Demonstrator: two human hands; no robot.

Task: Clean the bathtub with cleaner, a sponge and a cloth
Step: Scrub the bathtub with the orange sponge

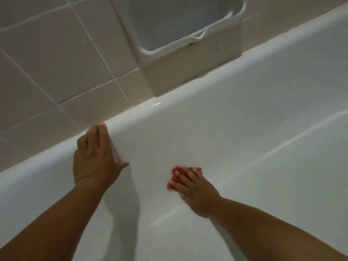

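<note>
The white bathtub (pixel 216 117) fills most of the view, its far rim running along the tiled wall. My left hand (pixel 96 159) rests flat on that rim, fingers straight and pointing at the wall, thumb on the inner wall. My right hand (pixel 194 191) presses a pink sponge (pixel 176 171) against the tub's inner wall low down, fingers spread straight over it. Only the sponge's edges show around the fingers. No cleaner bottle or cloth is in view.
Beige wall tiles (pixel 47 76) stand behind the rim. A tiled block with a recessed white soap niche (pixel 180 25) juts out onto the rim at upper middle. Water drops glisten on the rim and the tub floor (pixel 188 227).
</note>
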